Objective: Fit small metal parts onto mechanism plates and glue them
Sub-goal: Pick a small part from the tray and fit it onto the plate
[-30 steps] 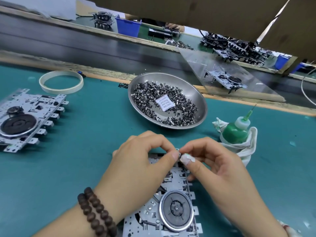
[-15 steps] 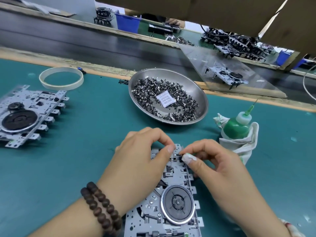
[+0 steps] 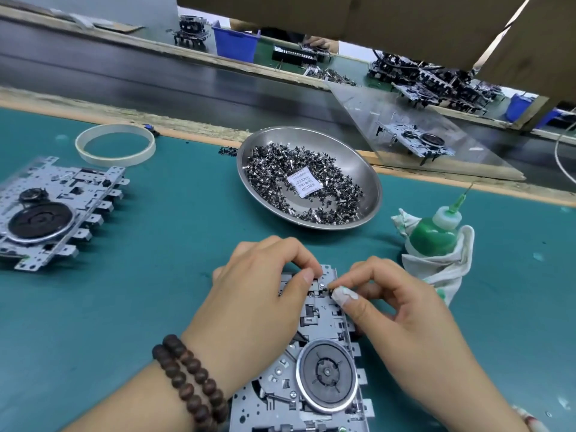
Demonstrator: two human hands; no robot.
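Note:
A grey mechanism plate [image 3: 314,335] with a round flywheel lies on the green mat in front of me. My left hand [image 3: 258,304] rests on the plate's far left part, its curled fingers holding the plate's top edge. My right hand [image 3: 392,310] pinches a small dark metal part [image 3: 327,289] between a taped thumb and forefinger and holds it against the plate near the top edge. A steel bowl [image 3: 367,169] full of several small metal parts stands behind. A green glue bottle [image 3: 434,235] wrapped in a white cloth stands to the right.
A second mechanism plate [image 3: 53,210] lies at the left, with a white tape ring [image 3: 115,145] behind it. A dark conveyor belt [image 3: 131,73] runs across the back. A clear sheet [image 3: 358,113] slants down at the back right, with another mechanism [image 3: 417,141] behind it.
Both hands have come down from just above the plate onto its top edge. The right hand has brought the small part down against the plate.

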